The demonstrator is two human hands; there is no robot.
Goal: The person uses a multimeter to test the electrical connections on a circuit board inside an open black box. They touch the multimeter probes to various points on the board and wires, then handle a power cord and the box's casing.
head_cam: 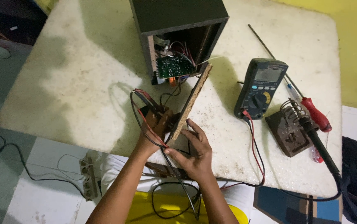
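An open black speaker cabinet lies on the white table, with a green circuit board and loose wires showing inside it. A chipboard back panel stands on edge, leaning out from the cabinet. My left hand grips the panel's near end from the left, with red and black wires looped over the fingers. My right hand touches the panel's near edge from the right, fingers spread.
A dark digital multimeter with red and black leads lies right of the panel. A soldering iron rests in a coiled stand. A red-handled screwdriver lies behind. A power strip sits on the floor.
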